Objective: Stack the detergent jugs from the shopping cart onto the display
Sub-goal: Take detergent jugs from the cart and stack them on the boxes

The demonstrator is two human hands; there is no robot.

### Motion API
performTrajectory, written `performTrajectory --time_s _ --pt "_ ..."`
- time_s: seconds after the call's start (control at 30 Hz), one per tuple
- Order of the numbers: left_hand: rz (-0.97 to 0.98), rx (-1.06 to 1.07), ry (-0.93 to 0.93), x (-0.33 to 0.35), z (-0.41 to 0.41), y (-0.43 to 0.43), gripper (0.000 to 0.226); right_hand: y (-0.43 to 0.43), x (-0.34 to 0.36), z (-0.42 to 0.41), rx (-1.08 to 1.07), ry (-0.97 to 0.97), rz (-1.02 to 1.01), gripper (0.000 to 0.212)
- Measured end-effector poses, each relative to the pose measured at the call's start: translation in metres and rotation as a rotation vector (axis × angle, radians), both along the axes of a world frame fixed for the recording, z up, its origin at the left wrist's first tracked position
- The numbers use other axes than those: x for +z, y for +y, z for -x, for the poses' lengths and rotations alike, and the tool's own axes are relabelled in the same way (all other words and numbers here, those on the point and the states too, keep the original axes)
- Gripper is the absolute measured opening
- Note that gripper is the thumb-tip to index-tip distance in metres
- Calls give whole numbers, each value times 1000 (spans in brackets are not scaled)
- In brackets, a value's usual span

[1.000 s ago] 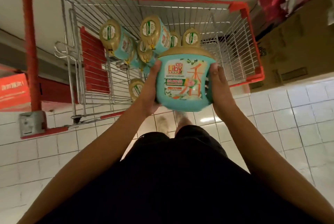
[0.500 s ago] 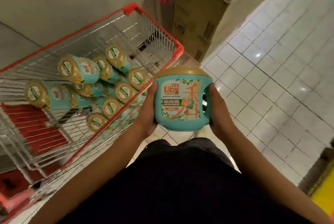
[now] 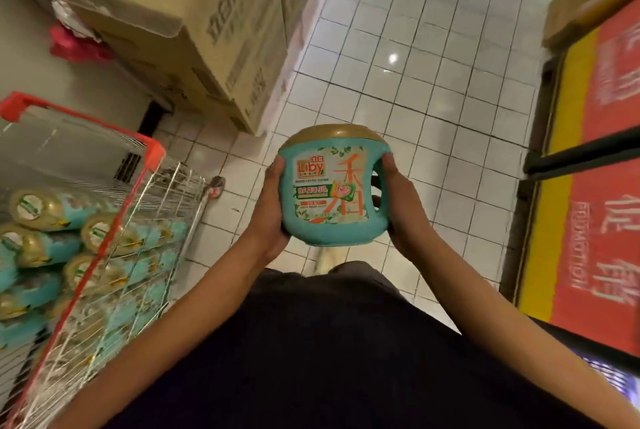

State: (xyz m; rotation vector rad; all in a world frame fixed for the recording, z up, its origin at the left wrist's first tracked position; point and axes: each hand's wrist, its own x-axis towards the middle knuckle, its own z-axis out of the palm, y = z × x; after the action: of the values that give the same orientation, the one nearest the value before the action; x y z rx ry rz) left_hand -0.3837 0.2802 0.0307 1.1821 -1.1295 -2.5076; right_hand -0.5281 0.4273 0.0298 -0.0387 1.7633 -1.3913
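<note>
Holding one detergent jug (image 3: 329, 186) at frame centre, above floor tiles (image 3: 415, 48).
Jug upright: gold cap at 12 o'clock, cap-to-base axis 12 to 6, label to camera, handle at 3 o'clock. Grip of left hand (image 3: 272, 210) and right hand (image 3: 401, 210) closed round jug's sides. At 8 o'clock, shopping cart (image 3: 152, 148) holds heaped jugs (image 3: 52, 210), lying flat; at 3 o'clock, display (image 3: 595, 186).

Teal detergent jug (image 3: 329, 186), upright, gripped between left hand (image 3: 272, 207) and right hand (image 3: 398, 207). Shopping cart (image 3: 104, 248) at left, holding further jugs (image 3: 45, 210).
</note>
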Motion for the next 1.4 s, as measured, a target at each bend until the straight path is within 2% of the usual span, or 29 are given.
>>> performTrajectory --time_s 0.33,0.73,0.9,1.17,1.4 --pt "2 -155 -36 -14 147 -15 67 10 -8 121 -152 -23 27 74" --pt "-27 -180 -20 -11 341 -118 56 -88 -5 305 -240 -30 0 62" --pt "-22 -212 -7 -4 412 -158 61 -126 7 374 -281 -43 -15 58" --pt "42 -125 -46 -4 511 -211 62 -193 3 495 -132 -13 1 63" --pt "67 142 -90 4 574 -269 62 -293 9 597 170 -18 28 54"
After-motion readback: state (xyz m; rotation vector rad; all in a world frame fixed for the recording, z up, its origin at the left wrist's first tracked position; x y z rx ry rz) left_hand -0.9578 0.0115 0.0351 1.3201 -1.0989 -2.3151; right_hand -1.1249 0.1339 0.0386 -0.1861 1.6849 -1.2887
